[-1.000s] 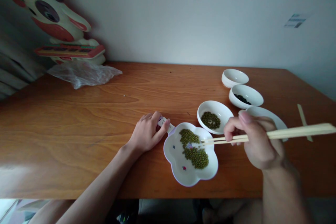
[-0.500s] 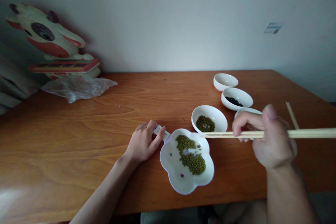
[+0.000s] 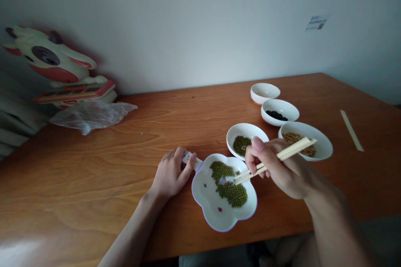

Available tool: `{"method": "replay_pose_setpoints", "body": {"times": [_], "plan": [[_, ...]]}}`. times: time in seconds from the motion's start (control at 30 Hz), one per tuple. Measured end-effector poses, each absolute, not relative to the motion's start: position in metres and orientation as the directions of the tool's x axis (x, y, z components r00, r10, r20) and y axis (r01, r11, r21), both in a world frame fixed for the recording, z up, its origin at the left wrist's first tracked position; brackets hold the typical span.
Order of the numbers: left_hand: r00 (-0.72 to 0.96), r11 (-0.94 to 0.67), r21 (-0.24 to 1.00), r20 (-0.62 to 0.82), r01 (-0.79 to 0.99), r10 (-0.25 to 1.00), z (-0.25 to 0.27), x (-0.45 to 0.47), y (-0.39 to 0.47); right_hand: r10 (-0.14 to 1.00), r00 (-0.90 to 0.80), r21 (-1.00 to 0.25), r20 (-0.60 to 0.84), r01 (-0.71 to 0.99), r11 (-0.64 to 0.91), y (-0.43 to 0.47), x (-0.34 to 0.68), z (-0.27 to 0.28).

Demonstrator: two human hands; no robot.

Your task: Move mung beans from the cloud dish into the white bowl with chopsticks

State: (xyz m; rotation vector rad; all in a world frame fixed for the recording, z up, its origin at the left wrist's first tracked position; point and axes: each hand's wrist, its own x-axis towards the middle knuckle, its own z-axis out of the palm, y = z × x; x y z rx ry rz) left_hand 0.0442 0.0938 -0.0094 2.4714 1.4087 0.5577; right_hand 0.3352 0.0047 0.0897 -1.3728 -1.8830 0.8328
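My left hand [image 3: 172, 173] grips the short handle of a white flower-shaped bowl [image 3: 208, 212] with a purple rim. Inside it lie green mung beans [image 3: 233, 194] in two joined heaps. My right hand [image 3: 282, 167] holds a pair of wooden chopsticks [image 3: 290, 150], their tips down in the bowl near the gap between the heaps. Whether the tips pinch a bean is too small to tell. Just behind, partly hidden by my right hand, is a white round bowl [image 3: 233, 133] with more mung beans [image 3: 241, 145].
To the right stand a bowl of tan beans [image 3: 326, 144], a bowl of black beans [image 3: 291, 110] and another white bowl [image 3: 265, 91]. A paper chopstick sleeve [image 3: 351, 130] lies far right. A cow-shaped toy keyboard [image 3: 75, 89] and a clear plastic bag [image 3: 94, 117] sit at the back left.
My right hand has moved left and turned, bringing the chopstick tips down into the flower-shaped bowl. The bowl of tan beans is now uncovered. My left hand keeps its hold.
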Motion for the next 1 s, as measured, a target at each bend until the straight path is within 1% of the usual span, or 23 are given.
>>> {"method": "replay_pose_setpoints", "body": {"times": [0.13, 0.3, 0.47, 0.6, 0.9, 1.0], "plan": [[0.463, -0.51, 0.391, 0.213, 0.766, 0.86, -0.01, 0.044, 0.094, 0.969, -0.219, -0.807, 0.11, 0.549, 0.216, 0.006, 0.332, 0.088], [0.458, -0.507, 0.397, 0.217, 0.765, 0.862, -0.01, 0.044, 0.094, 0.973, -0.202, -0.796, 0.112, 0.568, 0.209, 0.007, 0.329, 0.083], [0.46, -0.507, 0.401, 0.214, 0.763, 0.862, -0.01, 0.044, 0.094, 0.968, -0.221, -0.819, 0.116, 0.531, 0.22, 0.007, 0.325, 0.083], [0.46, -0.506, 0.397, 0.212, 0.766, 0.862, -0.01, 0.044, 0.094, 0.967, -0.212, -0.816, 0.141, 0.529, 0.235, 0.006, 0.323, 0.085], [0.461, -0.512, 0.394, 0.222, 0.763, 0.859, -0.009, 0.044, 0.094, 0.955, -0.208, -0.75, 0.212, 0.591, 0.295, 0.007, 0.323, 0.087], [0.464, -0.516, 0.399, 0.226, 0.758, 0.856, -0.008, 0.045, 0.094, 0.947, -0.182, -0.779, 0.264, 0.538, 0.32, 0.003, 0.329, 0.09]]}}
